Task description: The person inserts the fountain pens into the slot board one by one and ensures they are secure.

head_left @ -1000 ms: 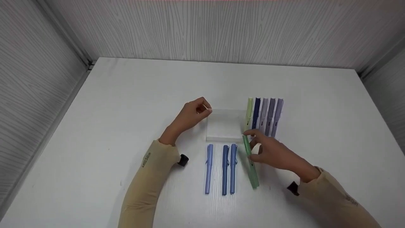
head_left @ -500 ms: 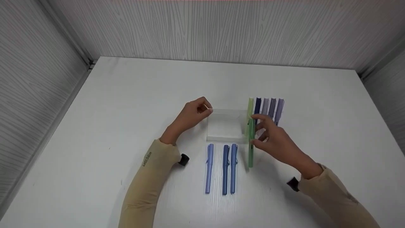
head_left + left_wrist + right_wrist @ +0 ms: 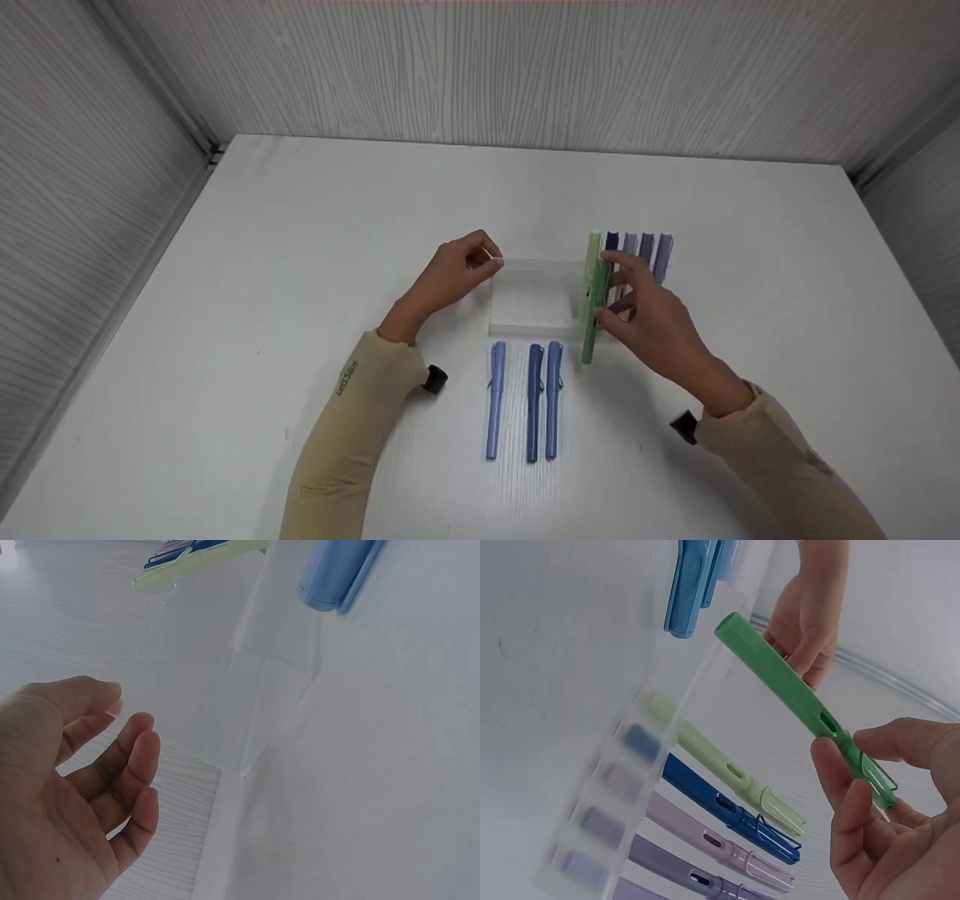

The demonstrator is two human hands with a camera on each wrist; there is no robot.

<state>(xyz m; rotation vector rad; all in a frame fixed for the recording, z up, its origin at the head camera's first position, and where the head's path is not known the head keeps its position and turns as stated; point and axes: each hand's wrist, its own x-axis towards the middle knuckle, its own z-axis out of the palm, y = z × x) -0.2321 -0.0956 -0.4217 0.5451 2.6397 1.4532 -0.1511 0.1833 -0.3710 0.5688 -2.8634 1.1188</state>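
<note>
My left hand [image 3: 457,262] pinches the far left corner of a clear plastic pen stand [image 3: 532,330] between thumb and forefinger. A green pen [image 3: 776,679] is held in the fingertips of my right hand [image 3: 652,315], tilted above the stand's right part. Several pens stand in slots along that right part: a light-green pen [image 3: 712,757], a dark blue pen [image 3: 724,802], a pale lilac pen [image 3: 686,821] and purple ones [image 3: 667,859]. In the head view, my right hand partly covers them.
In front of the stand lie three loose pens: a periwinkle pen [image 3: 495,401], a dark blue pen [image 3: 533,405] and a mid-blue pen [image 3: 553,401]. They rest on a white table [image 3: 337,195] with wood-grain panels [image 3: 525,75] behind and at the sides.
My right hand has lifted the green pen off the table and carried it forward over the stand, turning it more upright. My left hand has kept its place at the stand's corner.
</note>
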